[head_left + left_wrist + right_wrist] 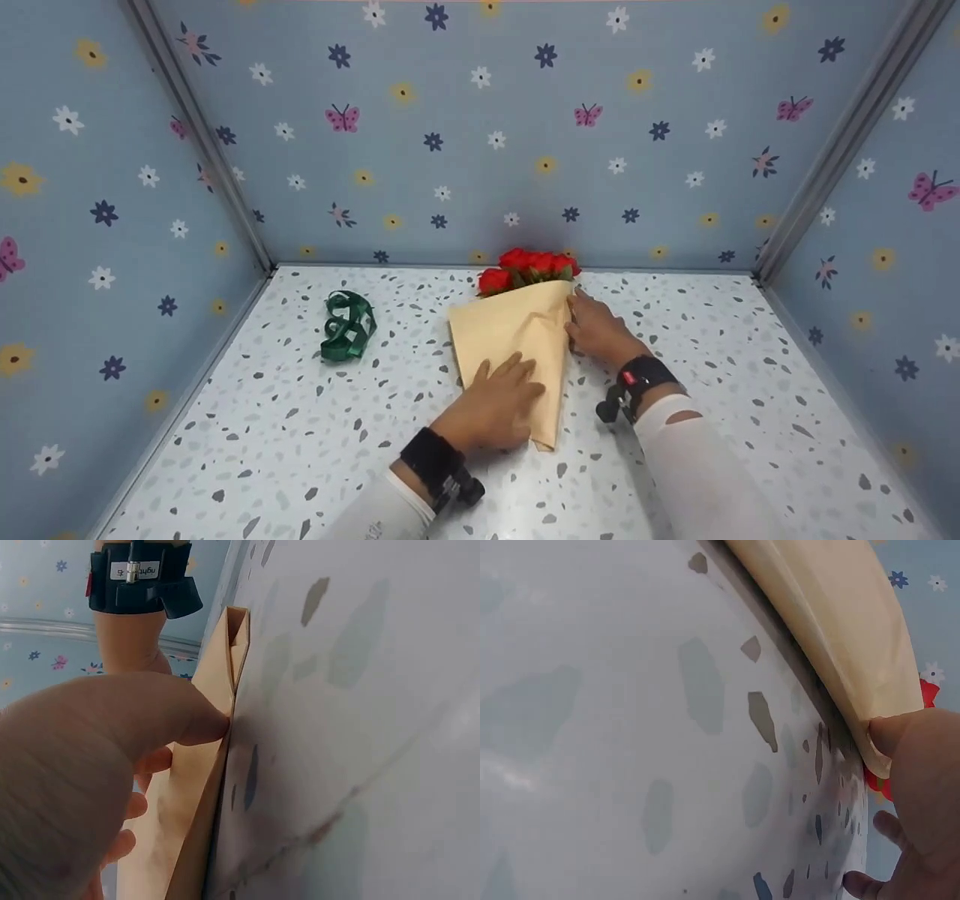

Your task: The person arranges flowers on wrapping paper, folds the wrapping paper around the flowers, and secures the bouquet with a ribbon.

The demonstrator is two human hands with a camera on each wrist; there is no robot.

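A cone of pale yellow wrapping paper [480,322] lies on the speckled table, its narrow end toward me. Red roses [536,262] with green leaves stick out of its wide far end; their stems are hidden inside. My left hand [495,405] rests with spread fingers on the lower part of the paper. In the left wrist view its thumb [187,716] presses near the paper's lower edge. At the upper right edge of the wrap is my right hand [600,330], fingers extended. Its thumb [892,733] touches the paper rim in the right wrist view, the other fingers apart from it.
A loosely looped dark green ribbon [349,326] lies to the left of the wrap. Blue flower-patterned panels [465,165] stand around the white speckled table [285,450] at the back and both sides, with metal posts [202,142] at the corners.
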